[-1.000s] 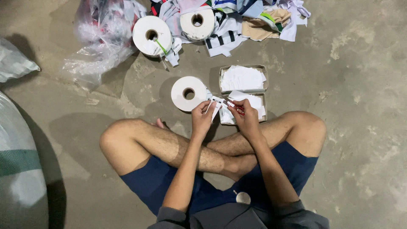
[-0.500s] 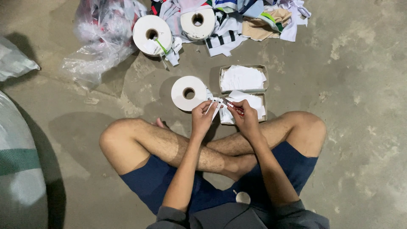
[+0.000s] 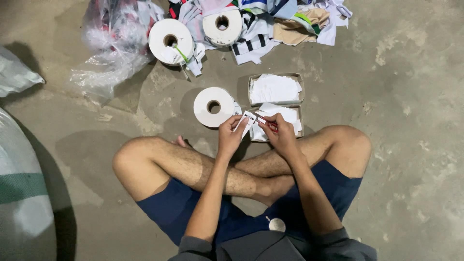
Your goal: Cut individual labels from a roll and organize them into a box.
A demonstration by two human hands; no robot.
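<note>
I sit cross-legged on a concrete floor. My left hand [image 3: 231,134] pinches a white label strip [image 3: 245,121] that runs from the white tape roll [image 3: 213,107] lying just ahead of my knees. My right hand [image 3: 279,131] grips small red-handled scissors [image 3: 267,123], their tip at the strip's end. Directly beyond my hands sit two shallow cardboard trays, the near one [image 3: 295,110] and the far one [image 3: 275,89], both holding cut white labels.
Two more white rolls [image 3: 170,41] [image 3: 222,27] lie farther off beside a pile of folded clothes [image 3: 285,19]. A crumpled clear plastic bag [image 3: 113,46] is at upper left. A large white and green sack [image 3: 21,193] fills the left edge.
</note>
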